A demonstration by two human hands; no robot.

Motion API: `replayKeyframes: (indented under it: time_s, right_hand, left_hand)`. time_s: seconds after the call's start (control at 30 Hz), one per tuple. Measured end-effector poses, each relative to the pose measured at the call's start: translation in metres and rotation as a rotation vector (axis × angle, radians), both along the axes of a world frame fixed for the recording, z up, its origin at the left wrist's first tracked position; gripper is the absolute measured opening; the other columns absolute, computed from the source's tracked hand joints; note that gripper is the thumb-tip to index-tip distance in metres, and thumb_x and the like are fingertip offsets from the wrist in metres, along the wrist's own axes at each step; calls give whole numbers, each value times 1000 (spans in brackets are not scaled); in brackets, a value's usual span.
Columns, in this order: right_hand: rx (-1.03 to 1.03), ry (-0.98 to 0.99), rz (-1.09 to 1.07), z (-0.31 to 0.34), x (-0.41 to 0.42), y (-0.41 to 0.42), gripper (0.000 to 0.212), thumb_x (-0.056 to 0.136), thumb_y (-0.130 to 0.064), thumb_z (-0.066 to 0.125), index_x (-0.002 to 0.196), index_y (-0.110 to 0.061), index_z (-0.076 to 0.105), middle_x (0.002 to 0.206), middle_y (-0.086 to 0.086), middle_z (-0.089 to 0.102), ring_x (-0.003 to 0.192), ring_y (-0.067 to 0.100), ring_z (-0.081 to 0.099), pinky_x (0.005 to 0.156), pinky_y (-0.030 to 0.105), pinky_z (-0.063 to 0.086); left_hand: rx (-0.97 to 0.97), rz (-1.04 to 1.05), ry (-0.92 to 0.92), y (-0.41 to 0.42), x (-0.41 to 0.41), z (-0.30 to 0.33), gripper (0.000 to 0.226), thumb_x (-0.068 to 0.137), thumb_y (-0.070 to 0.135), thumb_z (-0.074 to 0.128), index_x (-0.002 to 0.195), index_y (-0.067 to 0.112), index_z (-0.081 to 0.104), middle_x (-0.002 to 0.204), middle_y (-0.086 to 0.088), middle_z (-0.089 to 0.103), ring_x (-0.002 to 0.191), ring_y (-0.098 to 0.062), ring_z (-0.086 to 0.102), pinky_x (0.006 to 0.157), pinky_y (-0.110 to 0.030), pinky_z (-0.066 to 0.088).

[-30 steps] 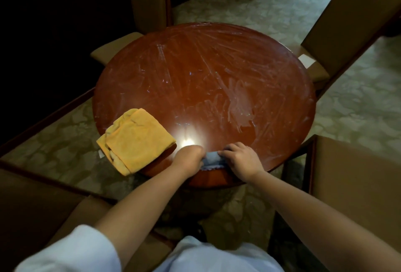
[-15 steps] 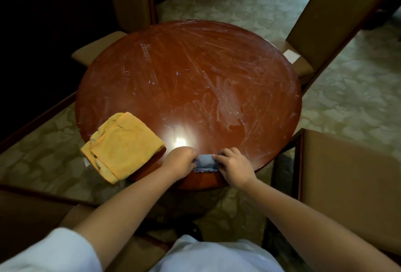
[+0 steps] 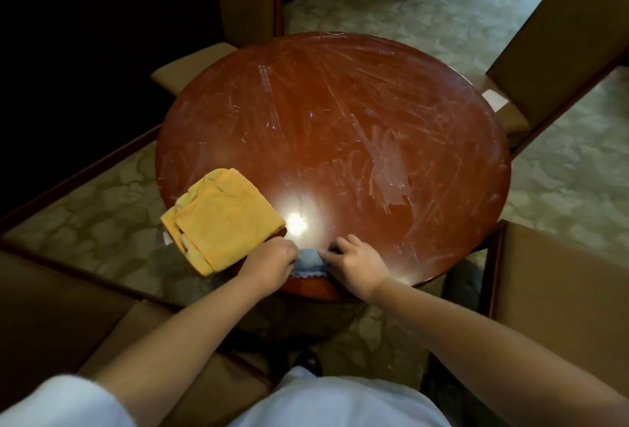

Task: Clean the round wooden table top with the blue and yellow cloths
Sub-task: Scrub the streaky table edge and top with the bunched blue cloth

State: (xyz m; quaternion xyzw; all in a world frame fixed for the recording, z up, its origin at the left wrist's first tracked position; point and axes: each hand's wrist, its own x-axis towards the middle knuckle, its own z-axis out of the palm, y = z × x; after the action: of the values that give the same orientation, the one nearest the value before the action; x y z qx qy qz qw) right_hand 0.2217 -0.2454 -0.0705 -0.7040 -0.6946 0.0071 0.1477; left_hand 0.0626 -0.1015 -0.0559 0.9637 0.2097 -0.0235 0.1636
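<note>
Round reddish wooden surface (image 3: 340, 140), glossy, streaked white, frame centre; folded yellow cloth (image 3: 223, 220) overhanging its lower-left edge; bunched blue cloth (image 3: 310, 265) at bottom edge

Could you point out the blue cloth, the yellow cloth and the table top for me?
blue cloth (image 3: 310, 264): head view, on the bunched middle showing between the two hands.
yellow cloth (image 3: 226, 219): head view, on the flat top fold.
table top (image 3: 340, 127): head view, on bare streaked wood near the centre.
</note>
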Motion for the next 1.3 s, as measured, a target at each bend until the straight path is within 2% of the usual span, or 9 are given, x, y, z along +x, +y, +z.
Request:
replayKeyframes:
  time_s: [0.2, 0.27, 0.4, 0.6, 0.77, 0.87, 1.0, 1.13, 1.3]
  right_hand:
    - [32, -13, 91, -11, -14, -13, 34, 73, -27, 81, 105, -21, 69, 89, 4, 60, 74, 22, 56, 55, 29, 44]
    - [44, -44, 69, -10, -8, 8, 38, 69, -27, 84, 104, -22, 71, 88, 4, 62, 72, 23, 58, 54, 29, 46]
    - [36, 0, 24, -12, -7, 26, 41, 68, -21, 84, 107, -20, 71, 90, 7, 64, 72, 28, 59, 51, 33, 49]
    - [70, 19, 186, -19, -17, -9, 35, 82, -27, 73, 116, -19, 67, 94, 5, 60, 78, 22, 58, 59, 30, 47]
    - [70, -69, 107, -11, 11, 23, 33, 89, -31, 50, 113, -20, 70, 94, 7, 64, 78, 27, 60, 58, 32, 49]
    - [70, -39, 88, -12, 8, 15, 31, 83, -23, 67, 113, -17, 69, 95, 8, 64, 81, 28, 57, 61, 34, 50]
    - [74, 18, 169, -22, 1, -24, 32, 89, -28, 62, 118, -17, 66, 97, 7, 60, 83, 23, 54, 60, 31, 46]
    - [39, -43, 92, -18, 12, -9, 35, 91, -33, 48, 117, -18, 68, 93, 7, 62, 78, 24, 57, 56, 29, 48]
    - [60, -55, 66, -16, 5, -16, 41, 77, -23, 78, 115, -15, 68, 95, 9, 64, 82, 26, 60, 63, 30, 51]
  left_hand:
    - [-4, -114, -143, -10, -31, 1, 24, 52, 4, 87, 70, 12, 72, 81, 3, 67, 74, -14, 64, 62, -19, 47]
    - [-5, -59, -134, 2, -27, -2, 19, 61, 2, 82, 77, 8, 73, 87, -1, 66, 79, -19, 65, 63, -22, 51]
    - [-51, 86, -71, 19, -21, -2, 21, 85, 11, 65, 105, 7, 70, 110, -2, 62, 103, -19, 57, 85, -26, 44]
    - [-76, -77, -82, 1, -49, -6, 23, 57, 2, 84, 74, 12, 73, 78, 2, 66, 70, -17, 65, 61, -19, 45]
    - [-35, 53, -64, 13, -17, -5, 20, 85, 8, 64, 103, 4, 71, 105, -10, 64, 98, -26, 59, 82, -34, 48]
    - [-27, 9, -68, 6, -14, -1, 14, 81, 5, 67, 93, 2, 73, 97, -11, 66, 91, -27, 62, 76, -33, 48]
    - [-40, -135, -87, -7, -30, -3, 12, 61, 7, 77, 71, 11, 72, 75, 0, 65, 70, -19, 64, 60, -22, 47]
    - [-45, -36, -103, -3, -13, -5, 16, 78, 5, 68, 93, 6, 73, 95, -7, 66, 90, -25, 62, 73, -30, 48]
    - [-25, -62, -48, -6, -7, 2, 21, 87, 12, 60, 104, 5, 70, 105, -8, 63, 100, -25, 58, 82, -33, 45]
